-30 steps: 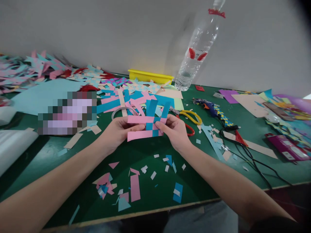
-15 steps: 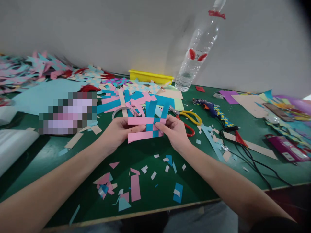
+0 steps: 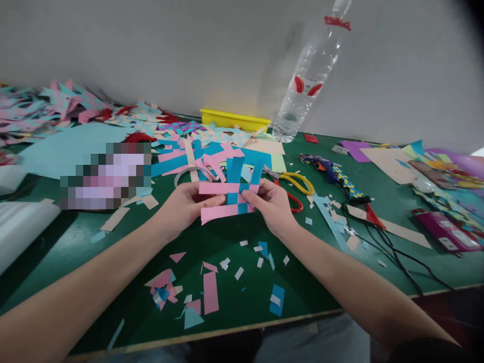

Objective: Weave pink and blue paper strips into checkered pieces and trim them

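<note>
Paper weave point(image 3: 233, 198), pink and blue, held above green table point(image 3: 206, 239) between your hands. Left hand point(image 3: 184, 205) pinches its left side; right hand point(image 3: 275, 205) pinches crossed strips point(image 3: 244, 186). Risk: if your right grip eases, strips could slide loose; uneven pulling could skew squares.

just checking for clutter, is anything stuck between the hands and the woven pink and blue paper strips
Nothing visible: the left hand and right hand both hold the woven pink and blue paper strips directly. The metal scissors with yellow and red handles and the grey ring lie beyond the hands, not between.
</note>
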Demonstrator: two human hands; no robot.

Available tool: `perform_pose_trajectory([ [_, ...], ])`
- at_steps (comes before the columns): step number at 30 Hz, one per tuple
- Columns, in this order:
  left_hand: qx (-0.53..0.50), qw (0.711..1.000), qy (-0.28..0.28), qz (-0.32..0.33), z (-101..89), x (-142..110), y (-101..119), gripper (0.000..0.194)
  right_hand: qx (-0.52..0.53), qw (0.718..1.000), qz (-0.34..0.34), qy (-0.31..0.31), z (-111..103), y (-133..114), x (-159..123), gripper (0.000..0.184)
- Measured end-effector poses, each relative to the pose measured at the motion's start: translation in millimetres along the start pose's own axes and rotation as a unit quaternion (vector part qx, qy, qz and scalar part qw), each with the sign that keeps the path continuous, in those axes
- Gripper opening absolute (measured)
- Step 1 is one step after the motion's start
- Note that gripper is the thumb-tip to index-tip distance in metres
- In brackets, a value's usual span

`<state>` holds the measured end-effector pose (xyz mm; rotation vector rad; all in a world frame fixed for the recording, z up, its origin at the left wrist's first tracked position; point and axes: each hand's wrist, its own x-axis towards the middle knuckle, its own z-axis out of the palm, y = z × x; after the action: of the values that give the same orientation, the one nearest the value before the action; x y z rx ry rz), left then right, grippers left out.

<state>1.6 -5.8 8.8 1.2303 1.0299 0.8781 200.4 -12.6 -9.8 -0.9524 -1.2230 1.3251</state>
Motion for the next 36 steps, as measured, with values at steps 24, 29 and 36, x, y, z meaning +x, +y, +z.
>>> perform_pose_trajectory([
  [24,0.117,0.99,-0.035,0.067,0.7,2.2,0.1,0.037,0.109,0.994,0.004,0.023,3.7,3.4,2.6,0.023],
  [29,0.126,0.99,0.002,0.058,0.2,2.3,-1.1,0.025,0.079,0.996,0.026,-0.03,5.0,2.1,-1.7,0.023],
  [36,0.127,0.987,0.056,0.081,-5.5,5.6,-7.2,0.031,0.001,0.998,-0.005,-0.057,0.1,-1.1,1.4,0.036],
])
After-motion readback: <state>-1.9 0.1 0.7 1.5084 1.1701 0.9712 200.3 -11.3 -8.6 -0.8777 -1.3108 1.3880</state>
